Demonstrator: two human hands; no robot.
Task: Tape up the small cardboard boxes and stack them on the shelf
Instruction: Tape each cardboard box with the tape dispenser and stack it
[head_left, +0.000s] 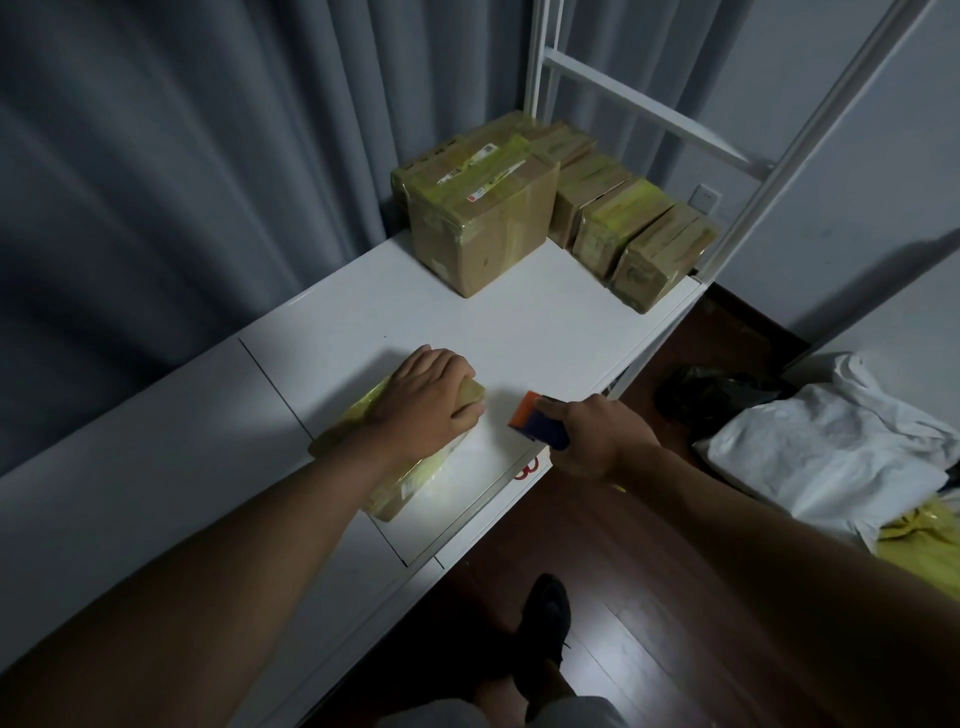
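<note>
One small cardboard box, brown and glossy with yellowish tape, lies flat on the white bench. Left hand curls over its far end; right hand grips a tape dispenser.

left grip curled downward, right grip clenched
</note>
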